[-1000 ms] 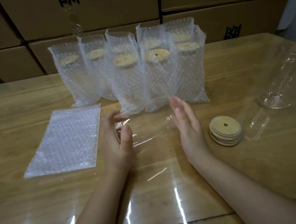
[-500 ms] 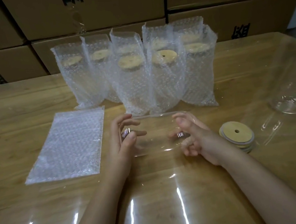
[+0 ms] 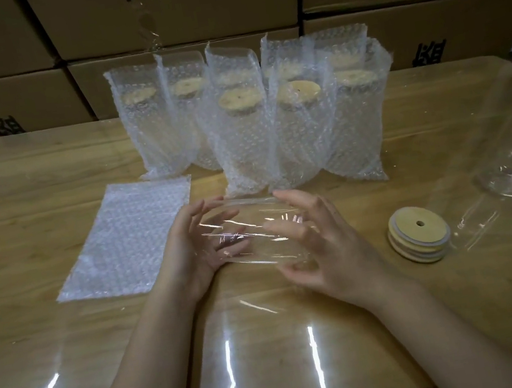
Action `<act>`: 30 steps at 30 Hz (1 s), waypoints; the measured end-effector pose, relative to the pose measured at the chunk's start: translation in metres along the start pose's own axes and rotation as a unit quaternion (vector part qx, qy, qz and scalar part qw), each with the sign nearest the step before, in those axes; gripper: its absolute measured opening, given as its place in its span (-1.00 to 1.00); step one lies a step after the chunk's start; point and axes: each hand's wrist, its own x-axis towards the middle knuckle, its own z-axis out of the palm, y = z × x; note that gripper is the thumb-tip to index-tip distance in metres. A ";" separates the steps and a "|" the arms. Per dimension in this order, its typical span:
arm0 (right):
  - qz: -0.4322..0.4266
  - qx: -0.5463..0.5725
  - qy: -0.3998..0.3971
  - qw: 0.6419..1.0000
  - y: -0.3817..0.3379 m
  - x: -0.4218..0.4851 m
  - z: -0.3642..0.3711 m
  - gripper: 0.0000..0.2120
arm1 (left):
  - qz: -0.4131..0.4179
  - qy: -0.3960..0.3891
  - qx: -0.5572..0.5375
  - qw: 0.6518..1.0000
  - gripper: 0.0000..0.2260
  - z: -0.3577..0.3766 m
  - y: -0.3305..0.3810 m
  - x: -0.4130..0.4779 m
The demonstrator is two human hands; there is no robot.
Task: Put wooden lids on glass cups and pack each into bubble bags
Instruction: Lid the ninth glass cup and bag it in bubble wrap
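Both hands are on the glass cup [image 3: 254, 231], held sideways between them just above the tabletop [image 3: 15, 205]. The left hand [image 3: 197, 253] has its fingers curled round one end, and the right hand [image 3: 333, 248] has its fingers clasped on the other. A stack of wooden lids [image 3: 419, 236] sits just right of the right hand. Flat bubble bags [image 3: 125, 244] lie to the left. Bagged cups [image 3: 302, 133], lids on, stand upright behind.

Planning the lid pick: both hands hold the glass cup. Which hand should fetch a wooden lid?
Right, probably. The right hand is nearest the lid stack; the left hand is across the glass cup, nearer the flat bubble bags, and grips the cup's end.
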 end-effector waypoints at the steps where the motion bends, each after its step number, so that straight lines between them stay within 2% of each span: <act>1: -0.005 -0.005 0.011 1.000 -0.002 0.001 0.002 -0.42 | 0.000 0.001 -0.002 1.000 -0.68 -0.001 0.000 0.000; 6: 0.066 0.086 0.109 0.988 0.001 -0.001 0.007 -0.45 | 0.065 0.009 0.018 0.998 -0.70 0.014 -0.009 -0.002; 8: 0.140 0.178 0.187 0.956 0.000 0.002 0.009 -0.49 | 0.106 -0.011 0.033 0.994 -0.72 0.024 -0.014 -0.005; 10: 0.249 0.317 0.248 0.881 -0.004 0.007 0.009 -0.58 | 0.132 -0.031 0.052 0.989 -0.76 0.032 -0.019 -0.009; 13: 0.371 0.467 0.305 0.743 -0.001 0.011 0.008 -0.57 | 0.151 -0.057 0.093 0.982 -0.75 0.035 -0.023 -0.014; 17: 0.474 0.598 0.375 0.527 0.003 0.011 0.007 -0.64 | 0.138 -0.154 0.209 0.956 -0.63 0.034 -0.019 -0.023; 18: 0.491 0.616 0.384 0.482 0.004 0.010 0.008 -0.64 | 0.123 -0.180 0.236 0.947 -0.59 0.035 -0.019 -0.026; 19: 0.500 0.625 0.391 0.454 0.004 0.010 0.008 -0.64 | 0.108 -0.203 0.254 0.940 -0.55 0.037 -0.022 -0.028; 20: 0.501 0.626 0.397 0.447 0.003 0.011 0.008 -0.64 | 0.097 -0.218 0.261 0.936 -0.50 0.041 -0.026 -0.030; 22: 0.486 0.620 0.391 0.476 0.001 0.014 0.007 -0.67 | 0.095 -0.221 0.240 0.940 -0.43 0.052 -0.036 -0.033; 25: 0.466 0.592 0.345 0.560 -0.006 0.020 0.009 -0.62 | 0.107 -0.174 0.165 0.965 -0.47 0.068 -0.046 -0.034; 28: 0.434 0.523 0.281 0.677 -0.017 0.018 0.015 -0.51 | 0.141 -0.099 0.135 0.976 -0.50 0.073 -0.050 -0.033; 30: 0.391 0.514 0.250 0.722 -0.024 0.013 0.022 -0.40 | 0.187 -0.058 0.147 0.970 -0.56 0.069 -0.051 -0.031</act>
